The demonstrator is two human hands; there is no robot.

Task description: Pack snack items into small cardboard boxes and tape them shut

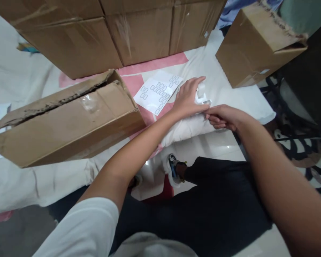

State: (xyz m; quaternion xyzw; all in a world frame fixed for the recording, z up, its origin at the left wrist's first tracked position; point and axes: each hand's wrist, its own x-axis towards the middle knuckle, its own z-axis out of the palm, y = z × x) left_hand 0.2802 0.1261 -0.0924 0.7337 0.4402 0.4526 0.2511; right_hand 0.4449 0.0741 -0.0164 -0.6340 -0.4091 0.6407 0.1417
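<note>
My left hand (188, 97) lies flat, fingers stretched out, on a small white packet (202, 95) that rests on the white cloth-covered surface (227, 93). My right hand (222, 116) is beside it at the surface's front edge, fingers curled and pinched against the packet's near corner; what it grips is too small to name. A white sheet of small printed labels (158, 90) lies just left of my left hand.
A torn-open cardboard box (66, 117) lies on its side at the left. Several large taped cartons (115, 32) stand along the back. Another open carton (256, 43) sits at the right. Below are my dark trousers and a shoe (173, 171) on a glossy floor.
</note>
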